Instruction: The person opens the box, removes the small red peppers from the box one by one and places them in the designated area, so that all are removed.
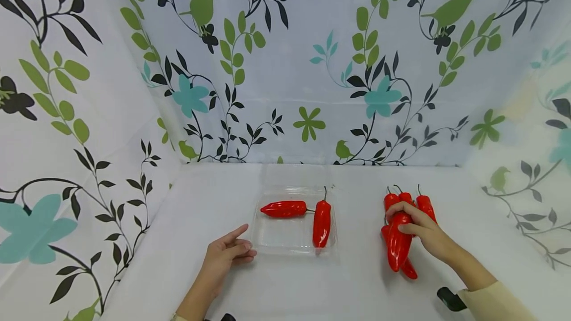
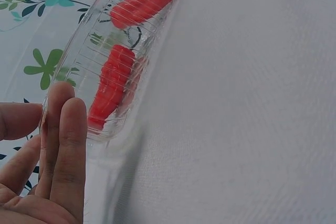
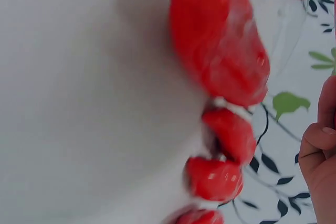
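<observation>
My right hand [image 1: 421, 227] pinches a red chili pepper [image 1: 398, 249] between thumb and fingers, its tip pointing toward me. Beneath and behind it lie several more red chili peppers [image 1: 427, 206], partly covered by the hand; the right wrist view shows some of these peppers [image 3: 215, 179] in a row. A clear plastic container [image 1: 285, 249] holds two chili peppers: one pepper [image 1: 285, 209] lies crosswise, the other pepper [image 1: 321, 224] lengthwise along the right side. My left hand [image 1: 227, 254] is at the container's left wall, fingers fairly straight, fingertips [image 2: 72, 116] right at its edge.
Behind the container, its clear flap [image 1: 294, 175] lies toward the back of the white table [image 1: 214, 197]. Patterned cloth [image 1: 285, 88] with leaves and birds hangs behind and at both sides. A dark strap piece [image 1: 451, 299] sits by the right sleeve [image 1: 495, 301].
</observation>
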Tool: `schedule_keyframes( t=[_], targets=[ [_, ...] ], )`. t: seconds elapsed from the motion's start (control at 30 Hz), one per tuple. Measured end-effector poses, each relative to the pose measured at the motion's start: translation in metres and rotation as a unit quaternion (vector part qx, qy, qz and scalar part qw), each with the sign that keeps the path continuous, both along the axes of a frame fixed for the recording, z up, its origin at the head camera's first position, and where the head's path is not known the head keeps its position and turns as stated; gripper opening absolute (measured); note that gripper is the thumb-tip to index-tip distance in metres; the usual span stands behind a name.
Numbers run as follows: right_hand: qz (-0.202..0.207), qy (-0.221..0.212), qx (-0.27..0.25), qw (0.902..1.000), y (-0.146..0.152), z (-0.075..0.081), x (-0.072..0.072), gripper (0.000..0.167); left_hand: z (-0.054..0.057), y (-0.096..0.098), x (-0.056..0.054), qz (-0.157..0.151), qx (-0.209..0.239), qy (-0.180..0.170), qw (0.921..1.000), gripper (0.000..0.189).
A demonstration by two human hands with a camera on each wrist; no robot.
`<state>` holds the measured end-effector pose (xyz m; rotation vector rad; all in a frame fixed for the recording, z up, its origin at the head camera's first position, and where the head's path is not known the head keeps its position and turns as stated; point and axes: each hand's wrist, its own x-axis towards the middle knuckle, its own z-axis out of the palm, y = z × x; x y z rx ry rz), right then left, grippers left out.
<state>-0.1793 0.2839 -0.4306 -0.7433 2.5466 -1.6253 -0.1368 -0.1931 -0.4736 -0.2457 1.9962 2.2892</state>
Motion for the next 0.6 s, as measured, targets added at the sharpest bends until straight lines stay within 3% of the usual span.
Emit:
schedule_keyframes(
  t=[0.47, 0.6],
  targets=[
    [-0.036, 0.015, 0.045, 0.9982, 0.054, -0.019, 0.007, 0.028, 0.005, 0.002, -0.003, 0.012, -0.007, -0.011, 0.9998, 0.052],
    [-0.046, -0.006, 0.064, 0.9969, 0.059, -0.027, 0.008, 0.027, 0.004, 0.005, -0.001, 0.013, -0.008, -0.016, 0.9998, 0.052]
  ],
)
